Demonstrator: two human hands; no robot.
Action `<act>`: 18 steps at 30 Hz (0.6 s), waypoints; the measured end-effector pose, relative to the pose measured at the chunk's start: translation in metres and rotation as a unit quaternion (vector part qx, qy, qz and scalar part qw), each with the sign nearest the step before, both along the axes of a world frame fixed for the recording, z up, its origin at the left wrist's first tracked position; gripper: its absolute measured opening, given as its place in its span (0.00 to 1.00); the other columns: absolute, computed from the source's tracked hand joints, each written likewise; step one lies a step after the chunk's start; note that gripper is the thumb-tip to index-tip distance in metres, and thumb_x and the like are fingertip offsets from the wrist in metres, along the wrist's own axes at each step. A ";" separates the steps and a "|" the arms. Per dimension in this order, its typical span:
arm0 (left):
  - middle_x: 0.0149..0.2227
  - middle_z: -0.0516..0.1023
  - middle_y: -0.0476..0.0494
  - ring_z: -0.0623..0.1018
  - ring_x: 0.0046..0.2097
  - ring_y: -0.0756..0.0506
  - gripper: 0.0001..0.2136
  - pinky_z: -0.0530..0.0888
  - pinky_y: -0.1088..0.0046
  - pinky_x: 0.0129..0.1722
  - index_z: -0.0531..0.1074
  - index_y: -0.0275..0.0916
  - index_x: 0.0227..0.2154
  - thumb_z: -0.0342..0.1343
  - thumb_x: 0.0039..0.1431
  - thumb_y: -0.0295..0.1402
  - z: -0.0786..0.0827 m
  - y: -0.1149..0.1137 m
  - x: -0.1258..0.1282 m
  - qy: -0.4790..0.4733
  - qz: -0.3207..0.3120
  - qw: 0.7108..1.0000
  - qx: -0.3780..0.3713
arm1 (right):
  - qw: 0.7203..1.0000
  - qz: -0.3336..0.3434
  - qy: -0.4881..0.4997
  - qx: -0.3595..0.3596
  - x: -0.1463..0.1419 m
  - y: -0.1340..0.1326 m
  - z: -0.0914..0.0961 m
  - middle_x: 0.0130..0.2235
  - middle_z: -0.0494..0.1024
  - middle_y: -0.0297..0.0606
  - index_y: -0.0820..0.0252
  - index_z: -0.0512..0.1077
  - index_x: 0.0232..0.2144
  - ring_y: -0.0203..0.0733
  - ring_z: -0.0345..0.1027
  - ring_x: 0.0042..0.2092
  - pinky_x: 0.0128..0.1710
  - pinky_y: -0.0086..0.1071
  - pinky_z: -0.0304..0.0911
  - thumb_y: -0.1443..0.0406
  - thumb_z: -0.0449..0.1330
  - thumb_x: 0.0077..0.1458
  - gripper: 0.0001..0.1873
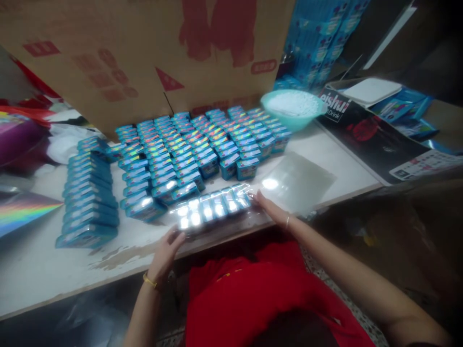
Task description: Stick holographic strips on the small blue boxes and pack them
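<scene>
A short row of small blue boxes (219,206) lies under shiny clear plastic film near the table's front edge, with bright glare on it. At its left end, my left hand (165,253) is closed on the wrapped row, thumb and fingers bent round the corner. My right hand (270,208) grips the opposite end, fingertips against the film. Blur hides exactly how much film each hand pinches. Just beyond stand many lines of similar blue boxes (173,159) with shiny rainbow-coloured tops. Another long line of blue boxes (88,202) stands to the left.
A flat clear plastic sheet (300,180) lies right of my hands. Behind it stands a pale turquoise bowl (294,108) with white contents. A large carton (144,53) walls off the back. A black printed sheet (365,132) lies at the right; purple and white items (63,142) sit left.
</scene>
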State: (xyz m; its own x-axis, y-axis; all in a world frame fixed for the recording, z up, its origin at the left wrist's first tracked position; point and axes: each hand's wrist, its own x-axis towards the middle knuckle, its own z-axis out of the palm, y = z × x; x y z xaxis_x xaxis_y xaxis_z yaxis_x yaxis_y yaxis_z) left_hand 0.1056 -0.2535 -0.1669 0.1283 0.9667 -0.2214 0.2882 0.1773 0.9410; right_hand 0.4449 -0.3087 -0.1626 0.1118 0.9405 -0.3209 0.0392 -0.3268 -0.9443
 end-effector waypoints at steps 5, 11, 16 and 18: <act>0.43 0.78 0.36 0.76 0.48 0.35 0.39 0.72 0.59 0.48 0.70 0.33 0.50 0.65 0.36 0.53 0.011 0.007 -0.005 0.052 -0.034 0.998 -0.021 | 1.000 0.006 -0.012 0.019 0.002 -0.004 -0.003 0.56 0.71 0.45 0.60 0.62 0.60 0.51 0.60 0.60 0.62 0.45 0.51 0.33 0.40 0.51 0.49; 0.43 0.78 0.35 0.76 0.48 0.34 0.40 0.71 0.57 0.49 0.69 0.34 0.51 0.67 0.35 0.52 0.020 0.002 0.004 0.067 -0.050 0.996 -0.021 | 0.999 0.015 -0.035 0.028 0.003 -0.005 -0.007 0.58 0.68 0.46 0.59 0.58 0.63 0.52 0.57 0.62 0.60 0.48 0.55 0.33 0.37 0.52 0.49; 0.48 0.76 0.34 0.74 0.51 0.34 0.38 0.68 0.56 0.53 0.70 0.34 0.49 0.68 0.34 0.49 0.020 0.005 0.002 0.062 -0.029 0.997 -0.033 | 0.994 0.022 -0.091 0.057 0.006 -0.006 -0.005 0.55 0.72 0.44 0.55 0.62 0.61 0.53 0.63 0.58 0.54 0.48 0.64 0.34 0.37 0.54 0.46; 0.47 0.76 0.36 0.75 0.49 0.37 0.35 0.69 0.59 0.51 0.70 0.35 0.48 0.66 0.37 0.49 0.020 0.003 0.005 0.025 -0.017 0.999 -0.031 | 0.987 0.014 -0.137 0.082 0.011 -0.008 -0.004 0.51 0.75 0.44 0.54 0.63 0.60 0.53 0.69 0.53 0.49 0.47 0.68 0.36 0.36 0.56 0.43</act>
State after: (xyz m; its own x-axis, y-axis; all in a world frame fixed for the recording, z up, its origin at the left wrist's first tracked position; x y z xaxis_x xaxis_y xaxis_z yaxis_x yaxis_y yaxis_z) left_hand 0.1106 -0.2501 -0.1472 0.1490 0.9459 -0.2883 0.3416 0.2244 0.9127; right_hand 0.4563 -0.3168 -0.1667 0.1471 0.9813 -0.1244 0.3067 -0.1648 -0.9374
